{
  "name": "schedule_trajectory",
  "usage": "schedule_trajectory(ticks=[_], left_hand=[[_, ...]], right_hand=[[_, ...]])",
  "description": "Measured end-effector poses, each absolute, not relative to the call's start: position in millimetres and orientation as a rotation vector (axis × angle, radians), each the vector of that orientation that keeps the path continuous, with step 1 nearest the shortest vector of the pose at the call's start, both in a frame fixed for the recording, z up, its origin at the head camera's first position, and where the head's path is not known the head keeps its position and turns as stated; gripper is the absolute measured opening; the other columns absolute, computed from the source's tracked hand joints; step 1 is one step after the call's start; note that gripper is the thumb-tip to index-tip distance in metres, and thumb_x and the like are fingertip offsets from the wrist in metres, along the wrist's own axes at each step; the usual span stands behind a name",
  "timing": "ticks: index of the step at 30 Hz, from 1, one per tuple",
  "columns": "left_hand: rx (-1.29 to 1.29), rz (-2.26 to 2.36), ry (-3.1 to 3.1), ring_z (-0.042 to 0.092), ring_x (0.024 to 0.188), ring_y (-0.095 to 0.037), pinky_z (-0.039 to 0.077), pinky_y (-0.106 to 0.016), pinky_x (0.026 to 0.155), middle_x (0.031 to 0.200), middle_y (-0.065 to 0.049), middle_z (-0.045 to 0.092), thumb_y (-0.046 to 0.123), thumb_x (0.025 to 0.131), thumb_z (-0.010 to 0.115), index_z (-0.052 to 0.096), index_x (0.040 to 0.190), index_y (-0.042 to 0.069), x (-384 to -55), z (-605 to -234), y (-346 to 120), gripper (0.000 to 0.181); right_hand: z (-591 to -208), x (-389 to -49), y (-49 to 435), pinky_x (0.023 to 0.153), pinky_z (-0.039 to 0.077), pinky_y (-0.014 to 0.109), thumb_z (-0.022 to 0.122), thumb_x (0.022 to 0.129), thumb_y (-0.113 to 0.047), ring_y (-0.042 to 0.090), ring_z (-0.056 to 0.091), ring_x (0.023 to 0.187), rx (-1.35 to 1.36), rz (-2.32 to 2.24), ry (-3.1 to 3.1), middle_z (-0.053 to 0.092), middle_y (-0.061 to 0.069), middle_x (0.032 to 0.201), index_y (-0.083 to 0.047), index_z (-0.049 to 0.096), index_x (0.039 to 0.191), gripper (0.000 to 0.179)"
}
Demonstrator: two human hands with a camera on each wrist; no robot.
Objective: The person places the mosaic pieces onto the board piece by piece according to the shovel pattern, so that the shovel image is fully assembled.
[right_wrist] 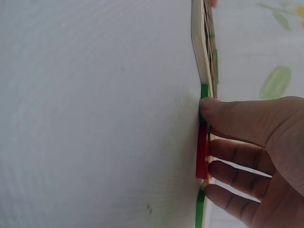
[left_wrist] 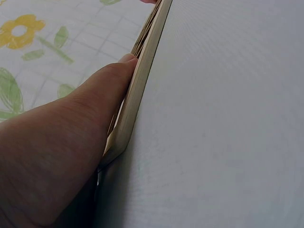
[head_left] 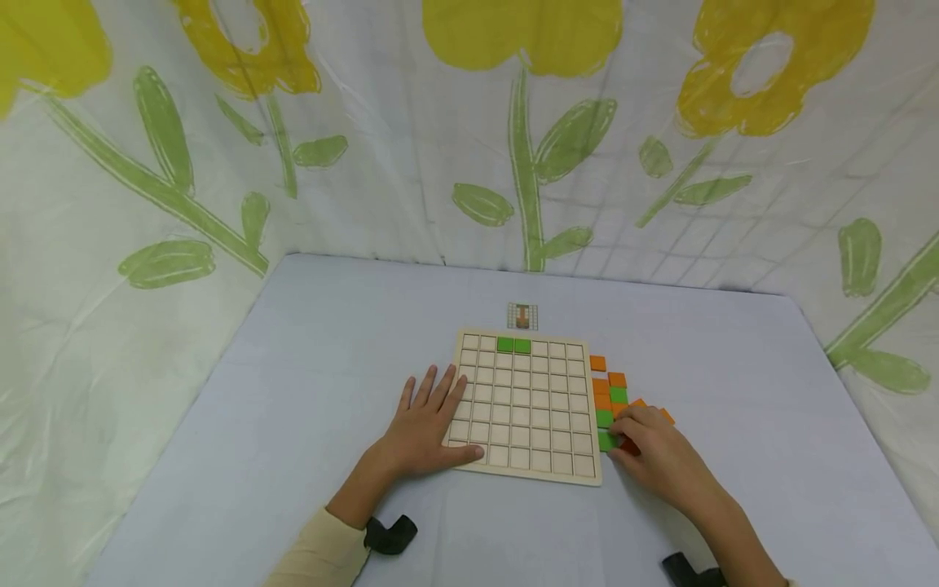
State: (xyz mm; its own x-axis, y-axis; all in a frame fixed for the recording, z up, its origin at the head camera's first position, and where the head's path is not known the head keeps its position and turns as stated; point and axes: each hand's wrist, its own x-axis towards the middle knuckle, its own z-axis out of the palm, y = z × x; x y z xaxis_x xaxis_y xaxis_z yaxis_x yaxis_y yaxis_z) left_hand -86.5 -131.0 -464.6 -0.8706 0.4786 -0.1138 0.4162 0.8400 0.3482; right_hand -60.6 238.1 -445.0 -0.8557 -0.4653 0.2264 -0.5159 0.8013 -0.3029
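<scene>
A square wooden grid board [head_left: 522, 399] lies on the table, with two green tiles [head_left: 513, 346] side by side in its top row. My left hand [head_left: 424, 432] rests with spread fingers over the board's left edge, the thumb on its near corner. Right of the board, my right hand [head_left: 659, 456] bends over a group of loose tiles, thumb and fingertips at a green tile [head_left: 606, 441]. In the right wrist view the thumb presses that tile's edge, the index finger mostly hidden behind it. A red tile [right_wrist: 202, 159] lies right beside it, under the other fingers.
Several orange tiles [head_left: 601, 385] and green tiles [head_left: 619, 395] lie along the board's right side, some partly under the right hand. Beyond the board's far edge is a small printed grid card [head_left: 522, 316]. A cloth with painted flowers [head_left: 484, 204] hangs behind the table.
</scene>
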Motion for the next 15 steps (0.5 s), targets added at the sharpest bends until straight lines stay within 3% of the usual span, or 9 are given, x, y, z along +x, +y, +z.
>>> schedule_trajectory(ticks=[15], left_hand=[[0.702, 0.475, 2.843, -0.005, 0.151, -0.037, -0.003, -0.061, 0.115, 0.167, -0.013, 0.003, 0.076, 0.087, 0.053, 0.015, 0.162, 0.009, -86.0, -464.4, -130.5, 0.108]], right_hand=[[-444.8, -59.7, 237.1, 0.078, 0.051, 0.036, 0.092, 0.069, -0.007, 0.017, 0.055, 0.093, 0.745, 0.541, -2.876, 0.064, -0.002, 0.102, -0.009, 0.074, 0.095, 0.032]])
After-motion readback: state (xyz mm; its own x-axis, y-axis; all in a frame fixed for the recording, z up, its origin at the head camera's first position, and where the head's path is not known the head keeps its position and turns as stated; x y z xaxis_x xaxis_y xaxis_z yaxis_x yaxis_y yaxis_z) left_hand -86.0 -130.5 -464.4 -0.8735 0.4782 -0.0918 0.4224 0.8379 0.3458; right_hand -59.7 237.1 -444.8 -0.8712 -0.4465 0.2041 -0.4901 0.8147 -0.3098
